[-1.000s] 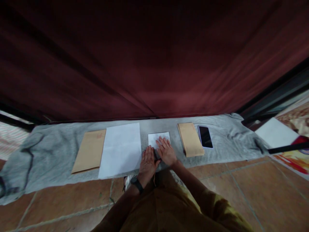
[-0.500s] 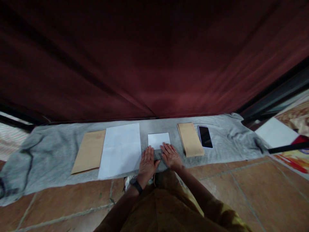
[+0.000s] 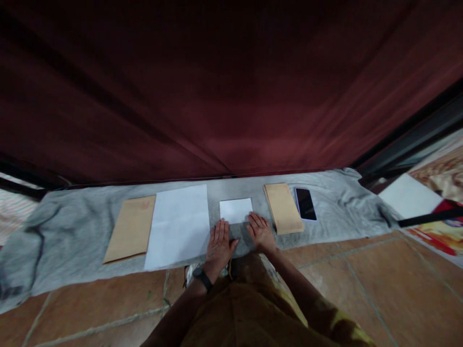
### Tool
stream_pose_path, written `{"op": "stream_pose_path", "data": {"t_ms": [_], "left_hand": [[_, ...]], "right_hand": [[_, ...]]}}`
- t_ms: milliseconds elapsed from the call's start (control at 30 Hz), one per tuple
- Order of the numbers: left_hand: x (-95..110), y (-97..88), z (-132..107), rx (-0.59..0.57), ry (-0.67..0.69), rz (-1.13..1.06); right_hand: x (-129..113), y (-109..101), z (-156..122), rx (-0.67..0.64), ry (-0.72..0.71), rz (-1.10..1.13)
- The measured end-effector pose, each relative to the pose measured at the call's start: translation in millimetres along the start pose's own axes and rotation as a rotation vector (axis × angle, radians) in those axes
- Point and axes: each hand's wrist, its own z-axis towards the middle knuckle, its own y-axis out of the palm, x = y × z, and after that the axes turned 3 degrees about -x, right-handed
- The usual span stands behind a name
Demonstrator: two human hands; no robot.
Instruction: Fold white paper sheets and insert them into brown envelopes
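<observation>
A small white folded-looking paper lies flat on the grey cloth in front of me. My left hand rests flat with its fingers stretched out, the fingertips at the paper's near left corner. At the near right corner, my right hand lies with fingers extended, their tips touching or just beside the paper's edge. To the left is a larger stack or sheet of white paper, close to my left hand. On the right lie brown envelopes, a short way from my right hand.
Another brown envelope lies at the far left, against the white sheet. A phone sits right of the envelopes. A dark red curtain hangs behind the cloth-covered surface. Tiled floor shows below its near edge.
My right hand has slid a little to the right, off the small paper's near edge towards its corner. My left hand stays nearly in place. The view has shifted slightly.
</observation>
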Motion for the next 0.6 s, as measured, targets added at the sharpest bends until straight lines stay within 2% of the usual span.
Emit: {"op": "stream_pose_path", "data": {"t_ms": [167, 300, 367, 500, 600], "left_hand": [[-2, 1.5, -1, 0.002, 0.006, -0.04], [-5, 0.9, 4, 0.031, -0.055, -0.327], [-3, -2.3, 12, 0.056, -0.173, -0.579], [3, -13.2, 37, 0.157, -0.576, -1.21], [5, -19.4, 55, 0.18, -0.658, -1.412]], "right_hand": [[-9, -1, 19, -0.066, -0.038, -0.034], [-18, -6, 32, -0.187, -0.079, -0.07], [-21, -8, 36, -0.229, -0.091, -0.094], [-25, -9, 38, -0.263, -0.081, -0.125], [-28, -9, 36, -0.26, -0.068, -0.127]]}}
